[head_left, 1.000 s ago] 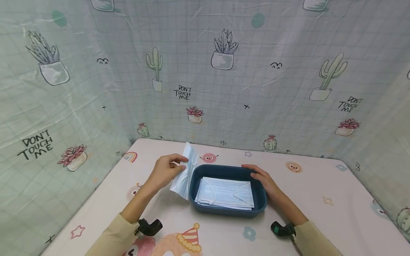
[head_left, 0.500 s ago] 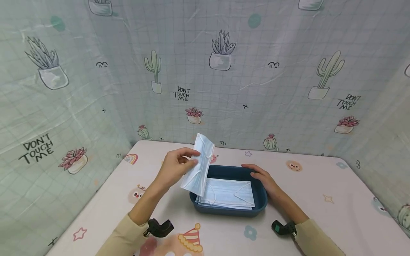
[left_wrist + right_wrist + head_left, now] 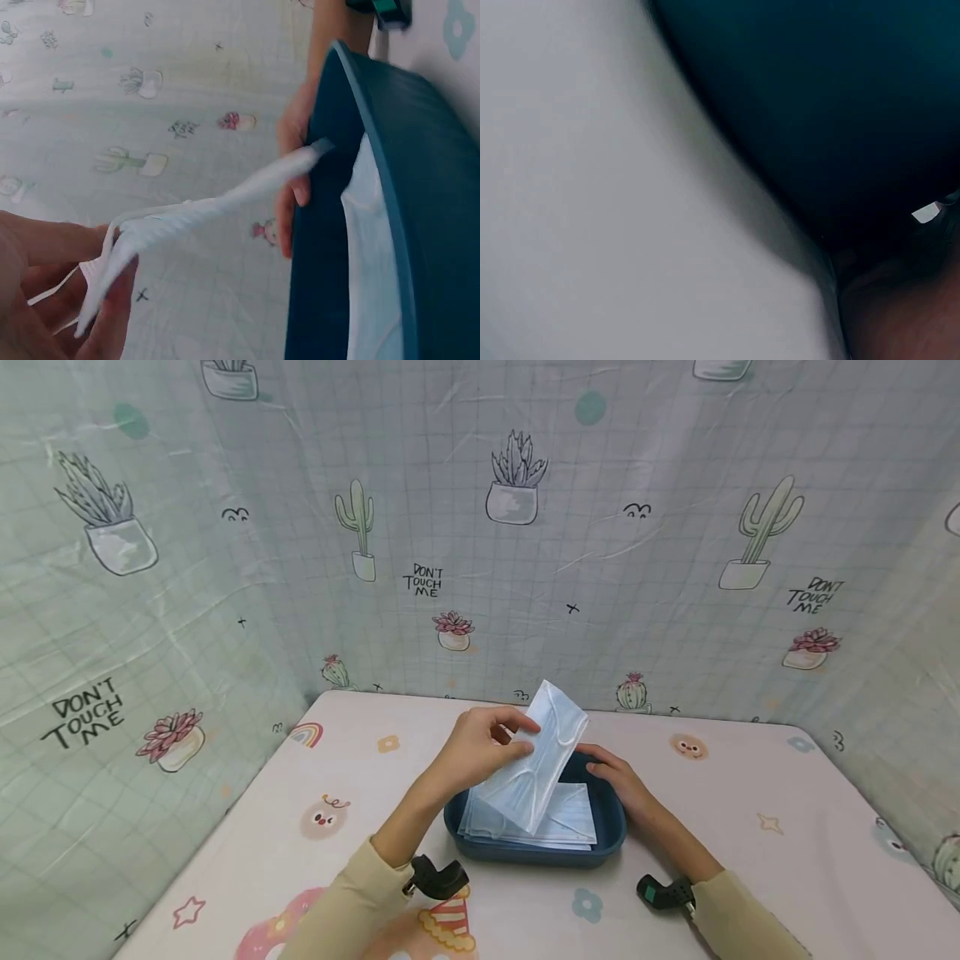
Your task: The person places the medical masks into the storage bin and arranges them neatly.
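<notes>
A pale blue disposable face mask is pinched between the thumb and fingers of my left hand. It hangs tilted over a dark blue box, and its ear loops show. More face masks lie flat in a stack inside the box, partly covered by the held one. My right hand grips the box's rim at the far right corner, one digit inside and the others outside. In the left wrist view the held mask appears nearly edge-on. The right wrist view is dark and shows mostly the box wall.
A light tablecloth with cartoon prints covers the table. Behind it hangs a curtain printed with cacti. A black wrist camera sits on the left wrist, and another camera on the right.
My left hand has carried the face mask rightward from beside the box's left end to above the stack inside. My right hand has stayed on the rim, and the box has hardly moved.
</notes>
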Motion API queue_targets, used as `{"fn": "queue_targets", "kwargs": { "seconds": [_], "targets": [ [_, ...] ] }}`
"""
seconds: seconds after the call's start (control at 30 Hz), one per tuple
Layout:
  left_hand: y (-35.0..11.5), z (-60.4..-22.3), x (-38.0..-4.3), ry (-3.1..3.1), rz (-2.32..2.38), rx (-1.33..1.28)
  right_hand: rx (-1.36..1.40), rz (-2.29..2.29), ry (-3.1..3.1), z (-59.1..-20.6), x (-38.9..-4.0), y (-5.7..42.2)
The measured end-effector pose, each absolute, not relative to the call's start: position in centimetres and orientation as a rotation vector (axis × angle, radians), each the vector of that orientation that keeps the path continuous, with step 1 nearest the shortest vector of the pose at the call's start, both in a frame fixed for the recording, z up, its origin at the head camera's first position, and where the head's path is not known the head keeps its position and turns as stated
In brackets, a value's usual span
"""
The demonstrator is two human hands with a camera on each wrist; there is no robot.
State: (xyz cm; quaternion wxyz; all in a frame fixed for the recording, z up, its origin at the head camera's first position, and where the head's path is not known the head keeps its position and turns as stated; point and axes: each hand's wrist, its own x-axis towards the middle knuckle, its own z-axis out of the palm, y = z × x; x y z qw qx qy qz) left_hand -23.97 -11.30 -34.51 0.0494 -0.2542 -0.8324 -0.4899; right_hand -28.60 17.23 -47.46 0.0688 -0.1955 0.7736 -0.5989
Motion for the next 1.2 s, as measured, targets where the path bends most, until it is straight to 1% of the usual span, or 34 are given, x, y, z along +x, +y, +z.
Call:
{"fn": "queue_targets", "kwargs": {
  "seconds": [0.13,0.4,0.47,0.7,0.93,1.2],
  "targets": [
    [-11.2,-35.2,-24.3,-2.629,-1.221,-0.861,-0.616,-1.812,2.318,-47.5,-28.7,17.2],
    [-11.8,-34.9,-24.1,-2.681,-0.955,-1.089,-0.546,-1.765,2.360,-47.1,-28.4,17.1],
    [-12.1,-34.8,-24.2,-2.674,-0.969,-1.165,-0.531,-1.766,2.351,-47.1,-28.4,17.1],
    [-13.0,-34.8,-24.9,-2.613,-1.298,-1.415,-0.484,-1.799,2.347,-47.2,-28.5,17.2],
    [-12.6,-35.9,-25.3,-2.841,-1.107,-1.390,-0.596,-1.746,2.363,-47.4,-28.7,17.2],
    [-12.2,-36.2,-25.4,-2.788,-1.269,-1.538,-0.597,-1.759,2.366,-47.4,-28.6,17.2]
  ]
}}
